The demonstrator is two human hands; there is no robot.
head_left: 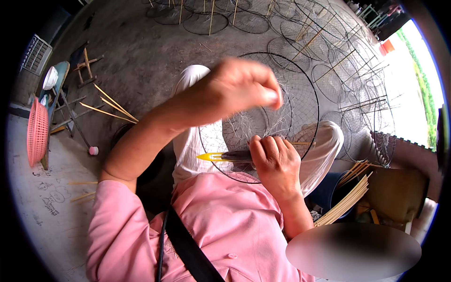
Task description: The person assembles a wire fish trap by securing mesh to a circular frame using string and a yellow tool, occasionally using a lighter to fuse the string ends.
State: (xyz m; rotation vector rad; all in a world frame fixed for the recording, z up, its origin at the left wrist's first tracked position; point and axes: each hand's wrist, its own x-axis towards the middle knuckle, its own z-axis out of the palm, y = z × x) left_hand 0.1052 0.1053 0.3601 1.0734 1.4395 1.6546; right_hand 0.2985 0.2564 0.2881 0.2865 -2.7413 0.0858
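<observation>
A round net on a black hoop (318, 101) lies across my lap, with loose pale strands tangled around its middle. My right hand (278, 162) is closed around a yellow netting needle (210, 156) wound with dark twine, its tip pointing left over the net's near side. From behind that hand a thin stick (303, 143) sticks out to the right. Raised above the net's far left part is my left hand (244, 89), slightly blurred, fingers curled and thumb pressed against them. Whatever it pinches, perhaps a strand, is too fine to make out.
Several hooped nets (324, 70) with bamboo sticks spread across the floor ahead and right. A dark blue bucket (324, 190) holding bamboo sticks (345, 202) stands close on my right. To the left are more sticks (112, 105), a pink basket (36, 134) and a small wooden stool (86, 66).
</observation>
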